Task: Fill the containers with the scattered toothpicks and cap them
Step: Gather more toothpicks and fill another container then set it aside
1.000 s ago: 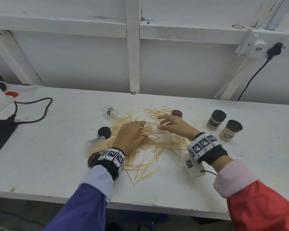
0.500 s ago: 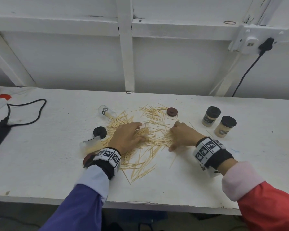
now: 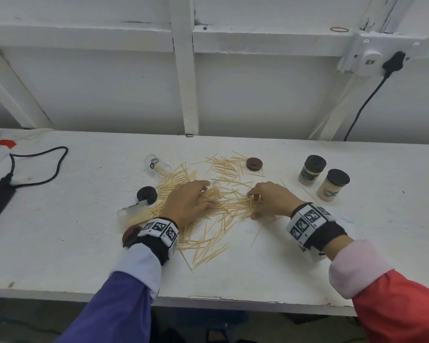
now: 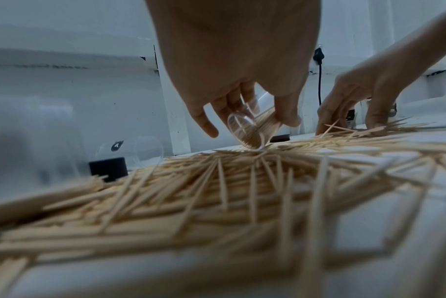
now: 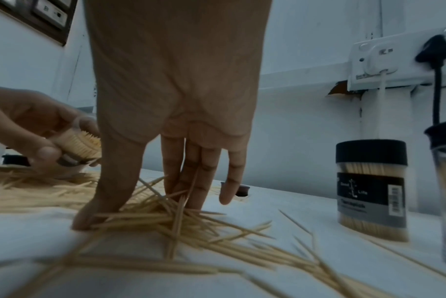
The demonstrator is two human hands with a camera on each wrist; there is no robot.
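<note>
Loose toothpicks (image 3: 208, 233) lie scattered over the middle of the white table (image 3: 258, 273). My left hand (image 3: 209, 196) grips a clear container (image 3: 217, 190) lying tilted on the pile, partly full, its mouth facing right. The left wrist view shows its round base (image 4: 244, 131); the right wrist view shows toothpick tips in its mouth (image 5: 81, 145). My right hand (image 3: 254, 205) stands claw-like on the pile to the right, its thumb (image 5: 94, 211) and fingers (image 5: 191, 185) gathering a bunch of toothpicks (image 5: 170, 215). Two full containers with black caps (image 3: 311, 169) (image 3: 333, 184) stand upright at the right.
A brown cap (image 3: 254, 163) lies behind the pile and a black cap (image 3: 147, 194) to its left. Two uncapped clear containers (image 3: 156, 164) (image 3: 134, 211) lie on their sides at left. Another brown cap (image 3: 130, 233) peeks from under my left wrist. A black cable (image 3: 47, 167) runs at far left.
My right hand left the container's mouth, came down on the pile to its right and closed thumb and fingers round a bunch there. My left hand kept hold of the container.
</note>
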